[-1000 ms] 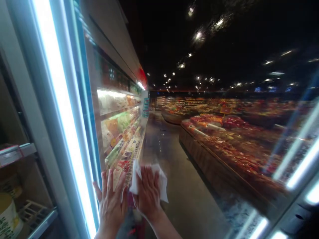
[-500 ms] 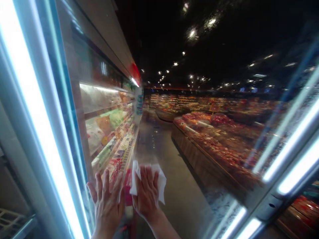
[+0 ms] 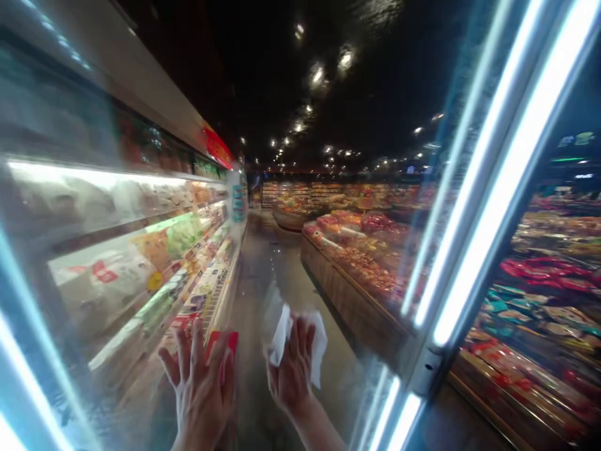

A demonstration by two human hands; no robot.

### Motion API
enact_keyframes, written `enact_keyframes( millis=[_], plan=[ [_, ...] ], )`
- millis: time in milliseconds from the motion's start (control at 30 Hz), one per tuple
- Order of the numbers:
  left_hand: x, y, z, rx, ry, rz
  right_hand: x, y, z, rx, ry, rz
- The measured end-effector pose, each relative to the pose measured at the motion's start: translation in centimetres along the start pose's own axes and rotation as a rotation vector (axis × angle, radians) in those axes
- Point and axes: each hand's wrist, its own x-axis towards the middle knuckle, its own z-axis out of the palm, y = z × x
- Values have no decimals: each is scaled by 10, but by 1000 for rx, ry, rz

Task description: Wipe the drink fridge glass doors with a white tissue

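Observation:
My left hand (image 3: 201, 391) has its fingers spread and its palm toward a clear glass pane (image 3: 275, 304), apparently lying flat against it. To its right, my right hand (image 3: 292, 379) covers a thin white wipe (image 3: 320, 351), which looks like a paper towel or cloth. The wipe lies between that palm and the glass, its edges sticking out on both sides of the fingers. Faint reflections of the hand and wipe show in the pane. Something red (image 3: 224, 351), partly hidden, appears behind my left fingers.
Bright light strips run along the pane's frame (image 3: 425, 369) at the right. Beyond the glass, a lit refrigerated shelf (image 3: 154, 250) with packaged goods lines the left. A long produce stand (image 3: 347, 294) stands right of the aisle floor (image 3: 267, 263). More packages (image 3: 539, 300) lie far right.
My view has turned, so the right frame stands further left. My right hand with the wipe has moved a little right, away from my left hand, which stays spread.

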Motion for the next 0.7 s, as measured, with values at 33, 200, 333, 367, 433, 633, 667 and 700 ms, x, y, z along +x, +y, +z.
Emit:
enact_keyframes(
  millis=[33,200,333,367,433,633,667,700],
  plan=[
    [-1,7,5,2,-3,9,-29,4,0,-12,-38,-2],
    [2,52,33,-37,-6,79,-23,59,-14,-16,-49,46],
    [15,96,52,-33,17,168,77,122,-40,-32,87,239],
    [17,106,56,-31,22,187,81,132,-43,-33,88,229],
    [20,123,65,-39,33,210,50,141,-44,-40,77,186],
    [12,162,97,-113,30,217,-93,150,-32,-115,68,282],
    [10,168,102,-122,18,218,-87,159,-36,-104,56,290],
    [9,173,106,-131,5,220,-72,171,-41,-88,53,302]
  ],
)
